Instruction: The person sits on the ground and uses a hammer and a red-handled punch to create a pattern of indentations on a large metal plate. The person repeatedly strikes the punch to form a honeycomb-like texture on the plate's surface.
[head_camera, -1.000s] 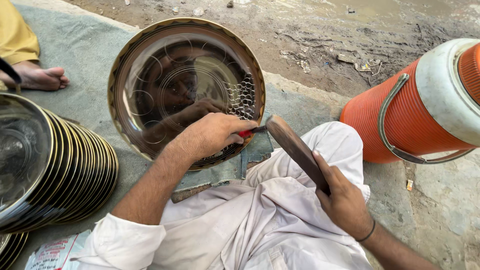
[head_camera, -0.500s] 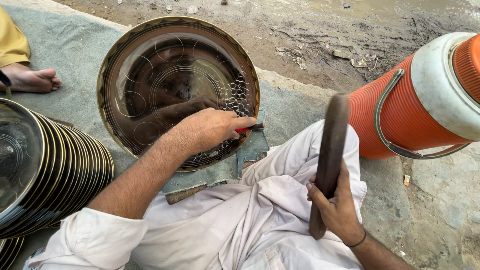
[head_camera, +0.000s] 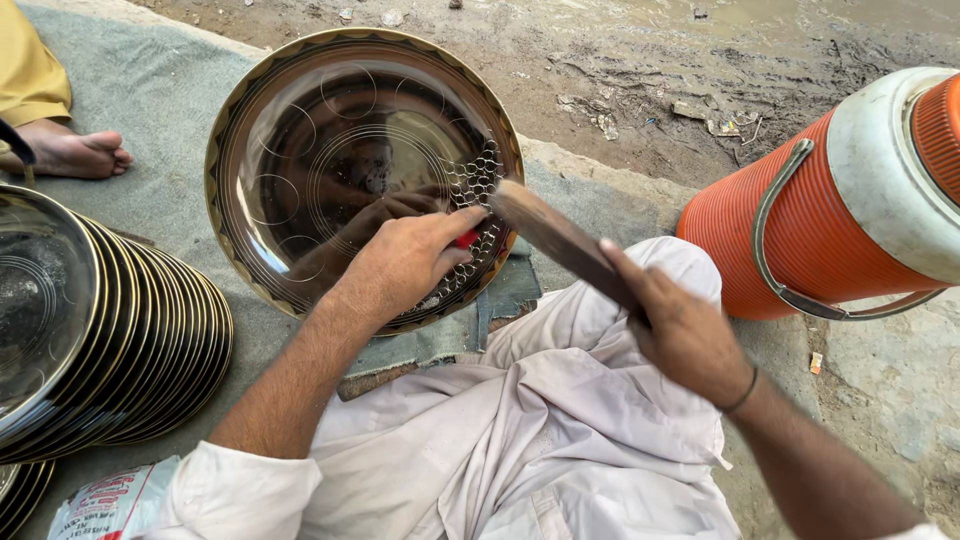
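One round metal tray (head_camera: 330, 130) leans up on the grey cloth (head_camera: 150, 90), far of the person's lap; its near rim is hidden behind the left hand (head_camera: 405, 265). That hand's fingers are closed on a small tool with a red grip (head_camera: 467, 240), tip hidden against the tray's right side, where a honeycomb pattern (head_camera: 478, 185) shows. The right hand (head_camera: 685, 335) has its fingers wrapped around one dark wooden mallet (head_camera: 560, 240), its head just beside the red grip; whether they touch is unclear. One stack of matching trays (head_camera: 150, 350) lies left, cut by the frame, too many edges to count. One orange cooler (head_camera: 830, 210) is at right, partly cut off. One bare foot (head_camera: 70, 152) of another person shows far left.
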